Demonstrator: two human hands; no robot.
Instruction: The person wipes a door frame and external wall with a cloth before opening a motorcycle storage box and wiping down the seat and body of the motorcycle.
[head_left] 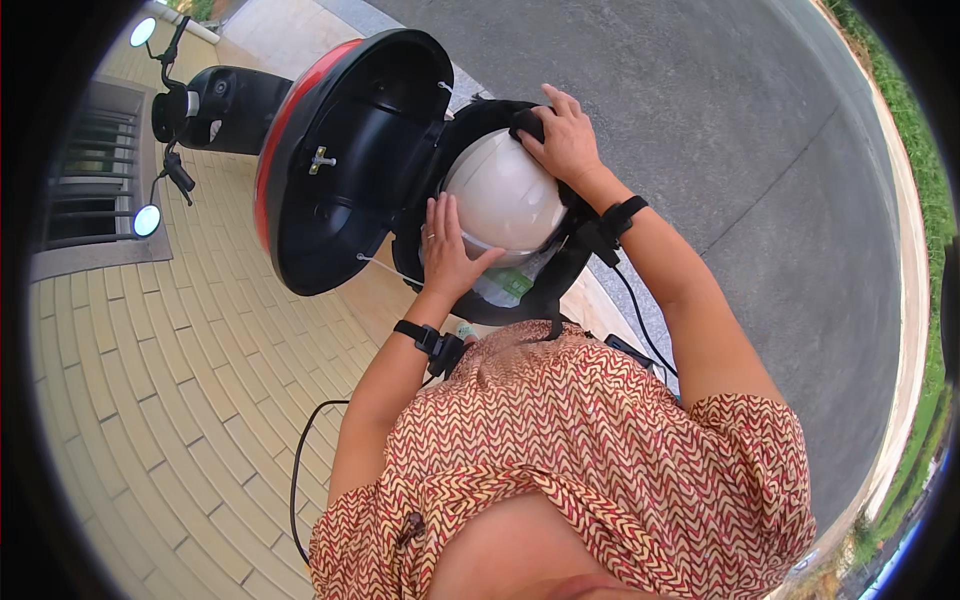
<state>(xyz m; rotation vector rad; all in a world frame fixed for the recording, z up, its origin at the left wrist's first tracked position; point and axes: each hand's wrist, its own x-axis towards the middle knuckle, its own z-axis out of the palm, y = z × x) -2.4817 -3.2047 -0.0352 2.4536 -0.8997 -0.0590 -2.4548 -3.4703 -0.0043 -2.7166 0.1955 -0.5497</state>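
Observation:
A white helmet sits, rounded side up, inside the black top box of a scooter. My left hand rests against the helmet's near left side, fingers along the shell and thumb spread along its lower edge. At the far right of the helmet, my right hand has its thumb and fingers around a dark, soft-looking piece; whether that belongs to the helmet I cannot tell. Below the helmet, a white and green plastic package shows in the box. The helmet's underside is hidden.
The box's lid, black inside with a red rim, hangs open to the left on thin stays. Beyond it are the scooter's seat and mirrors. A yellow tiled wall and a barred window stand left; grey pavement lies right.

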